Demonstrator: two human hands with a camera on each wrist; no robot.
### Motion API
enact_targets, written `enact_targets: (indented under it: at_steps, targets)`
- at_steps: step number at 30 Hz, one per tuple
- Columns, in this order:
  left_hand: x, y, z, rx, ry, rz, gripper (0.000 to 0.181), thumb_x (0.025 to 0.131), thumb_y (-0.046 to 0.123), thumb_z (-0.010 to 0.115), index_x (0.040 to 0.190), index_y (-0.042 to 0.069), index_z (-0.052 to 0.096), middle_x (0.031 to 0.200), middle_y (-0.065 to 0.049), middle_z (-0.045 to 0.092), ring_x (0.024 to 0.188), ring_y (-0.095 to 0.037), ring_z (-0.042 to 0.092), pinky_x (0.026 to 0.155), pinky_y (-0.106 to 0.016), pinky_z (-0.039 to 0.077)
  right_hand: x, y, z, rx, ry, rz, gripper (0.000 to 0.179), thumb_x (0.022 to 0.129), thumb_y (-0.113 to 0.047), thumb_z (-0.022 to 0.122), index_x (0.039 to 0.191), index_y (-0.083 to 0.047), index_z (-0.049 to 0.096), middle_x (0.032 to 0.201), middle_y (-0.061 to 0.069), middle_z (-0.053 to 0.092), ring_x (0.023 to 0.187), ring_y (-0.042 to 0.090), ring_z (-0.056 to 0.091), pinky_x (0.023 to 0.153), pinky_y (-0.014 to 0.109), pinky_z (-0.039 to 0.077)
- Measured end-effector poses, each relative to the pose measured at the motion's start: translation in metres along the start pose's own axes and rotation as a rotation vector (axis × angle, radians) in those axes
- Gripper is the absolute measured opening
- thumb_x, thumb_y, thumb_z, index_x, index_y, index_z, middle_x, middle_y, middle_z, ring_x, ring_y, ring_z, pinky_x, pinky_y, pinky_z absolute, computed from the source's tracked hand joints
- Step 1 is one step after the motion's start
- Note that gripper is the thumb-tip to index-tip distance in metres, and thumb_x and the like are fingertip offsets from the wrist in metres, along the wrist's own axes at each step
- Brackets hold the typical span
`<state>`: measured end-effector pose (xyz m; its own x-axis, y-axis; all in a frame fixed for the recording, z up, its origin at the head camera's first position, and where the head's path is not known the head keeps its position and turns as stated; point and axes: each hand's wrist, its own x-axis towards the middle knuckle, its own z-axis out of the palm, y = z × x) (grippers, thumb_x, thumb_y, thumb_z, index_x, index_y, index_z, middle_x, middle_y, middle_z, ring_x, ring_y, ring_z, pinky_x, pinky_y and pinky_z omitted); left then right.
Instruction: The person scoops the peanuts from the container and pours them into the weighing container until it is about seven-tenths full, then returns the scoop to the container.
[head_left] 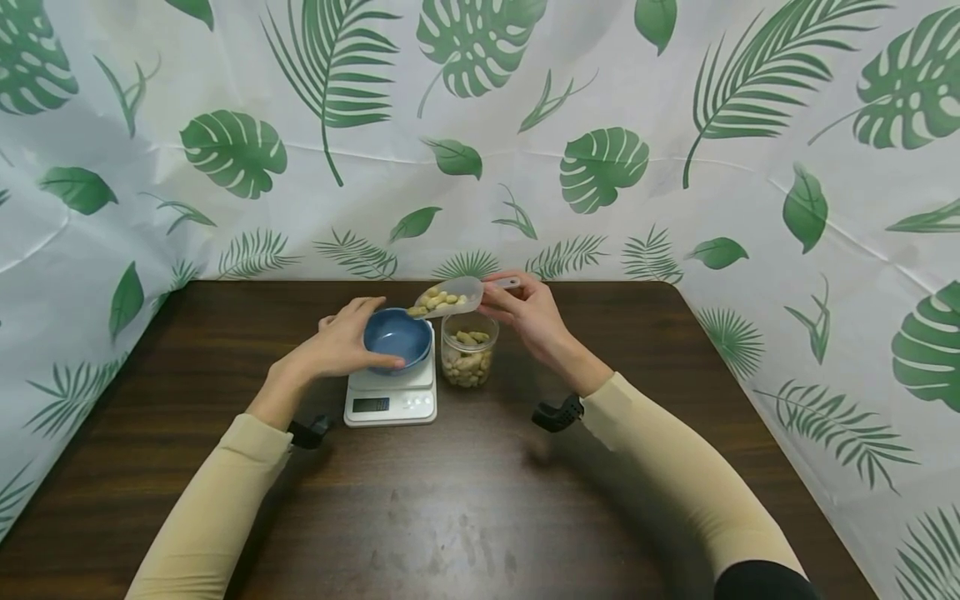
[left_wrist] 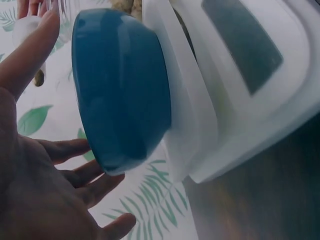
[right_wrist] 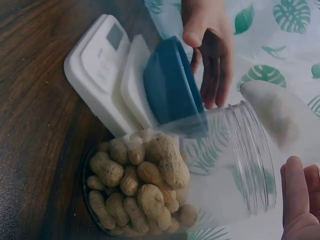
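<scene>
A blue bowl (head_left: 397,337) sits on the white kitchen scale (head_left: 390,407). My left hand (head_left: 337,342) holds the bowl at its rim, thumb on the near side and fingers round the far side. Over the clear jar (head_left: 470,350), my right hand (head_left: 528,312) pinches the handle of a translucent scoop (head_left: 468,292). Several unshelled peanuts (head_left: 438,300) lie in the scoop, whose tip points at the bowl's right rim. More peanuts (right_wrist: 135,185) fill the lower part of the jar in the right wrist view. No peanuts show inside the bowl.
The dark wooden table (head_left: 420,517) reaches back to a white leaf-print sheet (head_left: 480,200). The jar stands upright and lidless close to the scale's right side. Black straps with small devices (head_left: 558,414) are on both wrists.
</scene>
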<state>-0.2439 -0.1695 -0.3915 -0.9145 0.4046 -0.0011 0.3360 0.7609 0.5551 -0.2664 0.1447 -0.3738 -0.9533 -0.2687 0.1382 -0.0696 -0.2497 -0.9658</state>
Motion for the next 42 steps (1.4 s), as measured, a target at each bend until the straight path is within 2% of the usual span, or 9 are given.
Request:
enact_targets:
  at_steps: [13,19,27,32,37,42]
  targets:
    - [-0.003,-0.007,-0.002,0.029,-0.076,-0.034,0.116,0.081,0.055,0.083,0.16,-0.005,0.023,0.157,-0.028,0.034,0.143,-0.043,0.034,0.103,-0.071,0.024,0.003,0.001,0.013,-0.102,-0.07,-0.036,0.02,0.103,-0.005,0.063,0.121,0.005,0.065,0.121,0.018,0.064,0.109,0.028,0.068,0.098,0.047,0.051]
    - [-0.003,-0.008,-0.001,0.017,-0.077,-0.028,0.117,0.08,0.056,0.083,0.16,-0.005,0.024,0.156,-0.028,0.034,0.141,-0.042,0.036,0.103,-0.071,0.023,0.004,-0.003,0.017,-0.16,-0.084,-0.053,0.024,0.102,-0.004,0.063,0.122,0.009,0.063,0.122,0.023,0.063,0.112,0.031,0.067,0.097,0.05,0.052]
    - [-0.002,-0.008,-0.001,0.018,-0.078,-0.032,0.116,0.081,0.054,0.083,0.16,-0.005,0.024,0.157,-0.028,0.034,0.142,-0.043,0.035,0.104,-0.073,0.023,0.003,-0.01,0.016,-0.299,-0.092,-0.067,0.026,0.102,-0.008,0.066,0.122,0.008,0.065,0.122,0.021,0.063,0.112,0.032,0.067,0.091,0.042,0.056]
    - [-0.002,-0.009,0.0,0.017,-0.082,-0.034,0.116,0.081,0.055,0.083,0.16,-0.004,0.023,0.157,-0.028,0.033,0.143,-0.043,0.034,0.104,-0.074,0.022,0.001,-0.016,0.015,-0.339,-0.097,-0.073,0.026,0.101,-0.01,0.067,0.122,0.007,0.066,0.121,0.022,0.064,0.111,0.034,0.068,0.093,0.048,0.054]
    - [-0.003,-0.009,0.0,0.007,-0.079,-0.038,0.116,0.081,0.054,0.084,0.16,-0.005,0.023,0.157,-0.028,0.033,0.143,-0.043,0.034,0.104,-0.075,0.021,-0.002,-0.024,0.012,-0.367,-0.093,-0.082,0.026,0.101,-0.011,0.067,0.121,0.006,0.067,0.121,0.021,0.064,0.11,0.03,0.068,0.093,0.044,0.055]
    - [-0.003,-0.009,0.0,0.006,-0.079,-0.038,0.116,0.081,0.054,0.083,0.16,-0.005,0.022,0.158,-0.028,0.032,0.143,-0.043,0.034,0.104,-0.076,0.02,-0.005,-0.034,0.006,-0.379,-0.098,-0.097,0.025,0.102,-0.009,0.067,0.12,0.007,0.066,0.121,0.02,0.063,0.11,0.029,0.068,0.093,0.045,0.055]
